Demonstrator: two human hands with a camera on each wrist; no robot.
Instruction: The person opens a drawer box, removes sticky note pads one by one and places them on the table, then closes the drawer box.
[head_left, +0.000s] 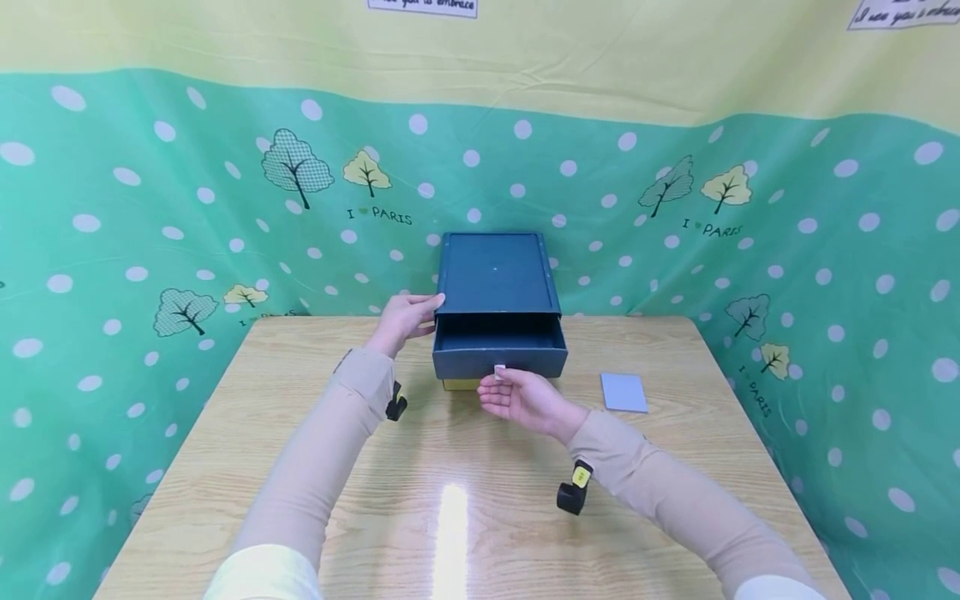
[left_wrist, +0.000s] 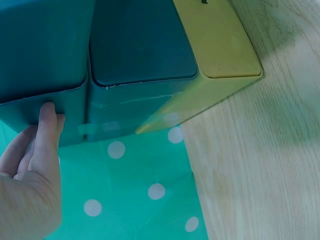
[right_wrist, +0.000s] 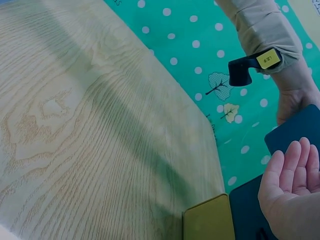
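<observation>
A dark blue drawer unit [head_left: 495, 271] stands at the back of the table, with its top drawer [head_left: 465, 364] pulled out toward me. Below it are a second dark blue drawer [left_wrist: 142, 45] and a yellow drawer [left_wrist: 225, 45]. My left hand [head_left: 408, 319] rests against the unit's left side near the front, fingers mostly straight. At the middle of the top drawer's front, my right hand [head_left: 528, 400] pinches the small drawer handle [head_left: 499, 369] by the thumb. Its other fingers [right_wrist: 290, 172] extend loosely, palm up. Most of the handle is hidden.
A light blue square pad [head_left: 624, 392] lies on the wooden table [head_left: 390, 500], right of the drawers. A green dotted curtain [head_left: 480, 183] hangs close behind and along both sides. Black wrist cameras [head_left: 572, 497] hang below the sleeves.
</observation>
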